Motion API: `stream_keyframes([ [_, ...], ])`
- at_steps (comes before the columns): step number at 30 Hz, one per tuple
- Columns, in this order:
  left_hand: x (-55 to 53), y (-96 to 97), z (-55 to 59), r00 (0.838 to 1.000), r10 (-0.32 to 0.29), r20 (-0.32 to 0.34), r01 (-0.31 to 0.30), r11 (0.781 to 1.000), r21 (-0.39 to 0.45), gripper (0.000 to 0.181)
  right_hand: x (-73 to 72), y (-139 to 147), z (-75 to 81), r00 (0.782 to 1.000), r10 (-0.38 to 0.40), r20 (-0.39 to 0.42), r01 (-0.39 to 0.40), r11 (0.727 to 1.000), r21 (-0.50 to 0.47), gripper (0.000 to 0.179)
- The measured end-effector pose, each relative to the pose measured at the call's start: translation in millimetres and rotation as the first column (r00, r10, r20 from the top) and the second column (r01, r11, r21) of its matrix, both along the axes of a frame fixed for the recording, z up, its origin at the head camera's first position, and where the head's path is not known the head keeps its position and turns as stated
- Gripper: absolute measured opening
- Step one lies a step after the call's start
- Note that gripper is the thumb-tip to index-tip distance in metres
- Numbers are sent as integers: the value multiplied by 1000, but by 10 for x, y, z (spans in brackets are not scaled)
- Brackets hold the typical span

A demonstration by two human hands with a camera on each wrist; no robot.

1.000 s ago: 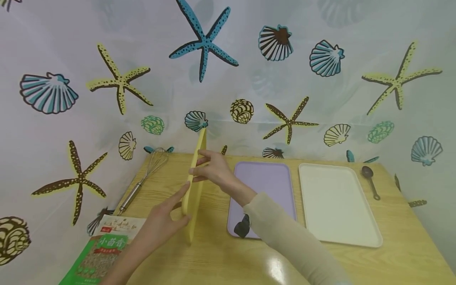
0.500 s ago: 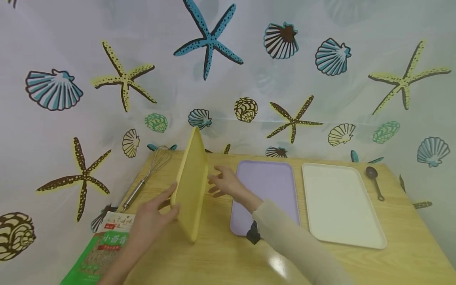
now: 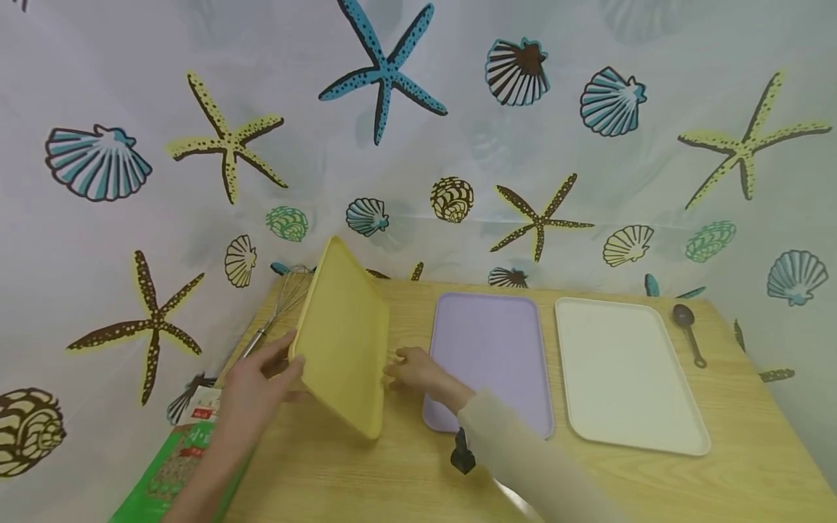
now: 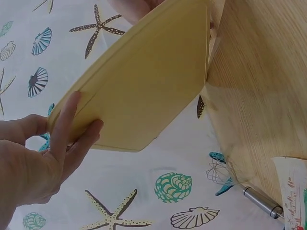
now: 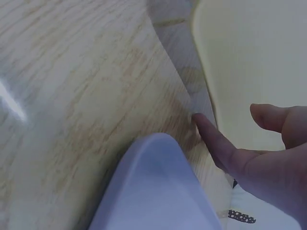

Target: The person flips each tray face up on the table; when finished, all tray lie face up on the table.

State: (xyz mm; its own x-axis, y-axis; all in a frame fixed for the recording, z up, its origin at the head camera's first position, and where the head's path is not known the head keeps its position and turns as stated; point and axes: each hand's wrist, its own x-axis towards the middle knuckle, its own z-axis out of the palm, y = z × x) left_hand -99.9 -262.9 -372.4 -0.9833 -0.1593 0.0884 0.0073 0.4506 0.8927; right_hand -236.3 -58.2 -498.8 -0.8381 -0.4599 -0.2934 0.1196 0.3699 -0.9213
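Observation:
A yellow tray (image 3: 346,341) is tilted up on edge above the wooden table, its inner face turned to the right. My left hand (image 3: 258,381) pinches its left rim, with the thumb on the inner side. In the left wrist view, the fingers (image 4: 67,117) lie against the tray's back. Close to the lower right rim is my right hand (image 3: 418,370); its fingers are extended and loose. In the right wrist view, the thumb is over the tray's inner face and a finger (image 5: 216,139) is beside the rim; contact is unclear. A purple tray (image 3: 487,349) lies flat just right of that hand.
A white tray (image 3: 631,378) lies flat right of the purple one, with a dark measuring spoon (image 3: 686,330) beyond it. At the left edge are a whisk (image 3: 277,309), partly hidden, and a green seed bag (image 3: 170,472). A patterned curtain (image 3: 418,145) rises behind the table.
The right hand has let go of the yellow tray's far part and moved down towards its lower right rim. The left hand has swung the tray leftwards, showing more of its inner face.

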Motion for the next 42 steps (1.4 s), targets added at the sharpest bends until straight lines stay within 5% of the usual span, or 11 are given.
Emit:
stream_keyframes([
  [4,-23,-46,37,1000,-2,24,0,997,73,54,-3,-39,-23,999,-27,21,28,998,-64,58],
  [12,-110,-122,6,996,-58,71,41,973,229,66,-84,61,-83,989,-56,-136,63,997,46,45],
  [20,-269,-357,-29,977,-159,144,106,942,319,69,-148,148,-43,994,-105,42,107,994,-32,53],
  [29,-385,-554,-109,962,-162,219,105,963,248,69,-84,222,20,968,-128,214,165,972,-166,62],
  [42,-723,-719,-233,934,-156,323,144,988,63,64,-67,298,25,956,-159,246,210,958,-195,62],
])
